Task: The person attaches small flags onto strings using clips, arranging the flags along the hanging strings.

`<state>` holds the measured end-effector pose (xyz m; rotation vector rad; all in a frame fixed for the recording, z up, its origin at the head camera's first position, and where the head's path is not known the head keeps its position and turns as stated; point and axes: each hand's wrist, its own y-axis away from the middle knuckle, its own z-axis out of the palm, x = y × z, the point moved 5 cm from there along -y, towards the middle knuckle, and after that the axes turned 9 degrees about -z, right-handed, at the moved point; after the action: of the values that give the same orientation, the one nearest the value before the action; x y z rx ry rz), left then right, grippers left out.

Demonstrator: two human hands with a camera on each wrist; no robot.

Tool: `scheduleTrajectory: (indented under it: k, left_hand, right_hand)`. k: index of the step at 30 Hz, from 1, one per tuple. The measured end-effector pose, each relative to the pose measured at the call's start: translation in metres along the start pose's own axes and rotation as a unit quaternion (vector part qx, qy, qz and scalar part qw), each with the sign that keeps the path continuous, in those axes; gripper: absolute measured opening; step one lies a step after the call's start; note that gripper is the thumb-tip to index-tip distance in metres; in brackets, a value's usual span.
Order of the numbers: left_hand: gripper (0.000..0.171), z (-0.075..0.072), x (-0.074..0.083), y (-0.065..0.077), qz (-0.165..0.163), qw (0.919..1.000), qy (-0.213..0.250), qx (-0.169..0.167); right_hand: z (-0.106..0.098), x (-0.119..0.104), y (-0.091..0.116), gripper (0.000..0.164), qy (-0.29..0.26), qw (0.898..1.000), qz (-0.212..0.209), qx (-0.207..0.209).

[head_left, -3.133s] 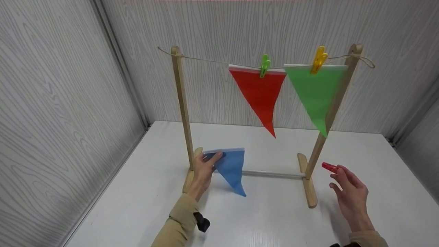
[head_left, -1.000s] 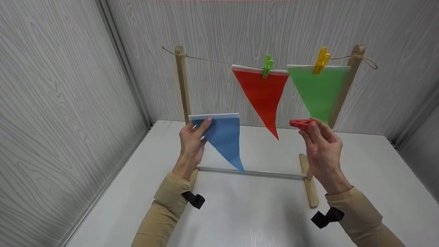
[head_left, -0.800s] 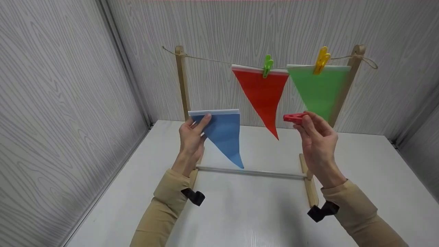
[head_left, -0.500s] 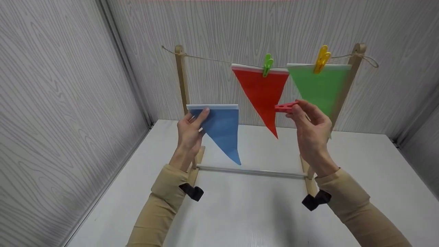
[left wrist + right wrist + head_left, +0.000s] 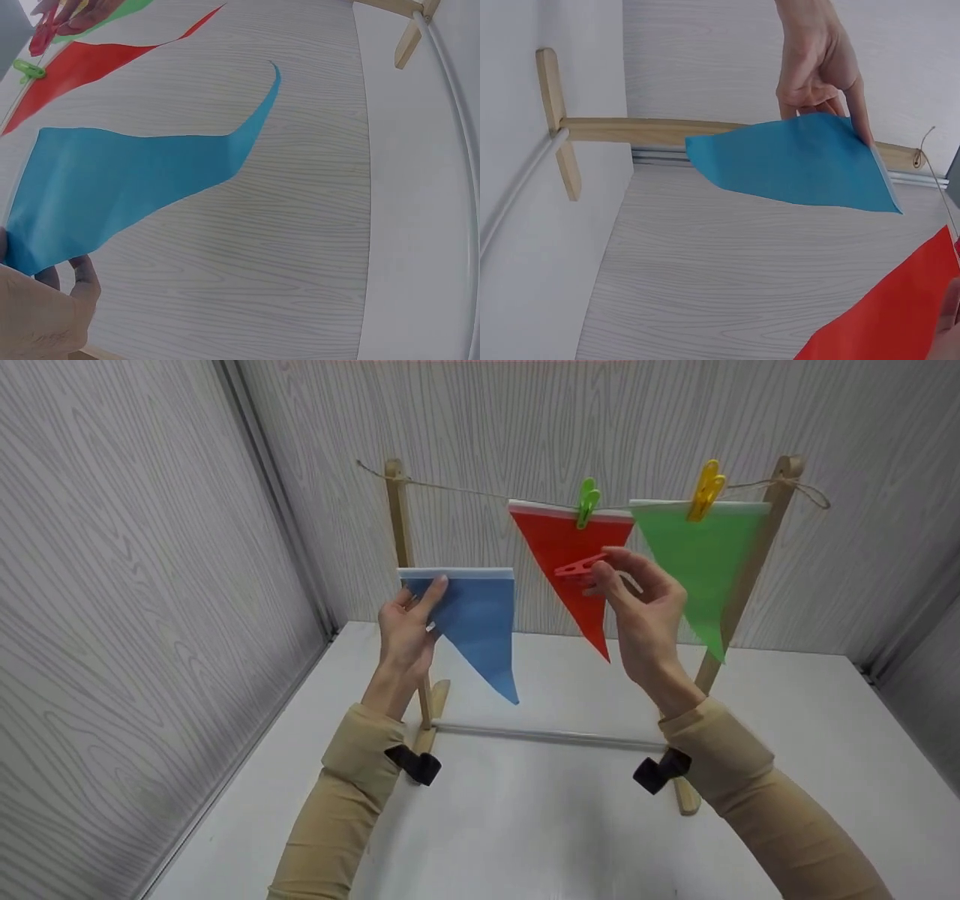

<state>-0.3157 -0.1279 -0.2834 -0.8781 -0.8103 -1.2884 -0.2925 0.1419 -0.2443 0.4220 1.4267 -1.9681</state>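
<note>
A blue pennant (image 5: 480, 619) with a white top edge hangs from my left hand (image 5: 407, 631), the thumb in front and fingers behind its upper left corner. My right hand (image 5: 645, 611) pinches a red clothespin (image 5: 579, 567) between thumb and fingers, in front of a red pennant (image 5: 574, 536). That pennant is clipped to the string (image 5: 457, 489) by a green clothespin (image 5: 587, 504). To its right a green pennant (image 5: 697, 562) hangs under a yellow clothespin (image 5: 705, 493). The blue pennant's top edge is below the string, left of the red one.
Two wooden posts, the left post (image 5: 400, 521) and the right post (image 5: 761, 544), carry the string. A pale rod (image 5: 551, 737) joins their feet over the white table (image 5: 510, 825). Wood-patterned panels (image 5: 120, 607) surround the table.
Both hands have risen from low over the table toward the string. The left hand lifts the blue pennant; the right hand brings the red clothespin up and leftward. The hung pennants stay in place.
</note>
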Motion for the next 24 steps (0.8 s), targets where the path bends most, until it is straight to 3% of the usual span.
scheduleTrajectory:
  k: [13, 24]
  left_hand:
    - [0.035, 0.005, 0.017, -0.008, 0.017, 0.9998, 0.009, 0.005]
    - [0.021, 0.012, 0.029, -0.011, 0.028, 0.999, 0.035, 0.005]
  right_hand:
    - [0.035, 0.0, -0.02, 0.035, 0.066, 0.997, -0.043, -0.025]
    - [0.066, -0.009, -0.039, 0.027, 0.088, 0.99, -0.088, -0.066]
